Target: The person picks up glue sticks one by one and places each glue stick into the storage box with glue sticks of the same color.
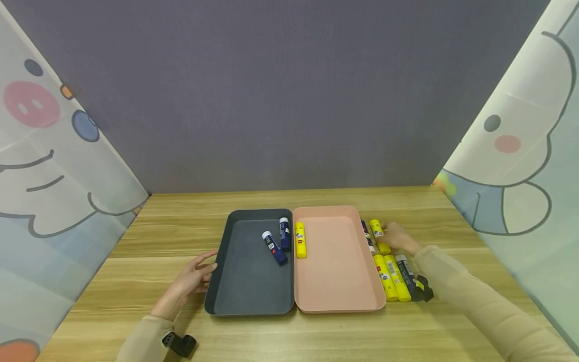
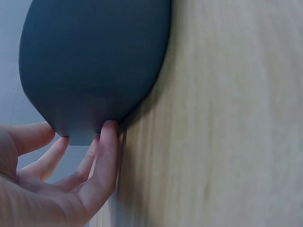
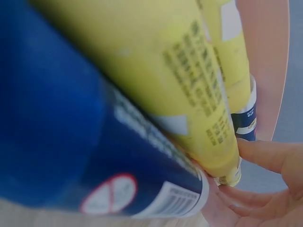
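My left hand [image 1: 193, 276] grips the left edge of a dark grey tray [image 1: 249, 308]; in the left wrist view its thumb and fingertips rest around the tray's end wall [image 2: 94, 56]. To the right of the pink tray [image 1: 336, 281], my right hand [image 1: 398, 237] pinches a yellow glue stick [image 1: 376, 227]. In the right wrist view the thumb and fingers meet near that stick's end, largely behind other sticks. Closer to the person lie two yellow glue sticks [image 1: 385, 279] [image 1: 398, 279] and a dark blue one [image 1: 405, 269]. Another dark blue stick [image 1: 367, 236] lies along the pink tray.
Both trays stand side by side, touching, on a wooden table [image 1: 181, 216]. Two dark blue glue sticks [image 1: 274, 247] [image 1: 284, 234] with white ends lie in the grey tray. A yellow glue stick [image 1: 300, 240] lies at the pink tray's left wall. A dark panel [image 1: 289, 100] rises behind.
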Tool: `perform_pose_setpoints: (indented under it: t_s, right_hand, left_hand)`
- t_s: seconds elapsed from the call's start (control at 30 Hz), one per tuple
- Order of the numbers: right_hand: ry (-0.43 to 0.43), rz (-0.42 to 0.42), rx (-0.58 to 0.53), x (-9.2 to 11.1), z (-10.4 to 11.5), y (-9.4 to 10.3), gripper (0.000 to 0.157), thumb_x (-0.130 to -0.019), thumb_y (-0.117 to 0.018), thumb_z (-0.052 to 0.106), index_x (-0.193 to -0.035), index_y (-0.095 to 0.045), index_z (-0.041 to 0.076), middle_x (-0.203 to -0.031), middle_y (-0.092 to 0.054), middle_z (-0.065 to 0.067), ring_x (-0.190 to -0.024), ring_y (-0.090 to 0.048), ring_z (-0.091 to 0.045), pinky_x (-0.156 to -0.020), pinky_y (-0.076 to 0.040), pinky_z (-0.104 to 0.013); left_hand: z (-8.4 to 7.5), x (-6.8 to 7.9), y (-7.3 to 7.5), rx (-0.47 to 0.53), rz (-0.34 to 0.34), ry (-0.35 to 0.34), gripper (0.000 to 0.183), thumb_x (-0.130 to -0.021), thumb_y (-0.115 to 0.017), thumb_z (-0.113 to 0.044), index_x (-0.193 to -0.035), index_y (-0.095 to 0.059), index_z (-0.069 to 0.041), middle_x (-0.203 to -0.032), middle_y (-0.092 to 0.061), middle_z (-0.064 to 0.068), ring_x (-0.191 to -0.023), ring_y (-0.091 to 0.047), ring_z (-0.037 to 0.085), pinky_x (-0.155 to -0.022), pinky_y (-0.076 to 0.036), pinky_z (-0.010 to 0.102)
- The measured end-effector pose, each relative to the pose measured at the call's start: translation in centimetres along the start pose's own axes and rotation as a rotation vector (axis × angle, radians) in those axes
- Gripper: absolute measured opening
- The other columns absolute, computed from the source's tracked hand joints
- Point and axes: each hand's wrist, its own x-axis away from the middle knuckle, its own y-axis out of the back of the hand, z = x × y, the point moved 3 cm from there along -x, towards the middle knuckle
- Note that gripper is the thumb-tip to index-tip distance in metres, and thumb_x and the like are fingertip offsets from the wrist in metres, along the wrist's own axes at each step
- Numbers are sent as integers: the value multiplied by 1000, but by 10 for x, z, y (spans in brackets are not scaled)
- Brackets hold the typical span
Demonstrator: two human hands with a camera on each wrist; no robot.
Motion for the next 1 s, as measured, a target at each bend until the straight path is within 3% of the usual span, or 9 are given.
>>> perform_pose_setpoints:
  t_s: [0.23,0.7,1.0]
  right_hand:
    - [11,10,1,1,1,2,46,-81,-52,2,-118,-34,-21,-103,-47,-34,-79,-57,-30,-61,-51,-36]
    - [-24,12,-21,5,4,7,53,-85,-49,4,-125,-25,-22,-111,-43,-36,-85,-53,-32,-66,-51,-37]
    - [58,-19,37,10,15,15,53,-85,-50,6,-124,-27,-22,-111,-43,-38,-88,-53,-35,-62,-51,-33]
  left_hand:
    - [-1,0,0,-5,-5,3,52,-92,-47,-12,-138,-25,-3,-92,-57,5,-62,-56,10,-60,-47,32]
    - [0,0,-1,-17,-19,10,53,-91,-49,-15,-138,-26,-4,-90,-55,5,-59,-48,8,-58,-45,31]
    - [0,0,0,-26,-16,6,53,-91,-49,-16,-138,-26,-4,-93,-57,6,-63,-56,11,-60,-47,32]
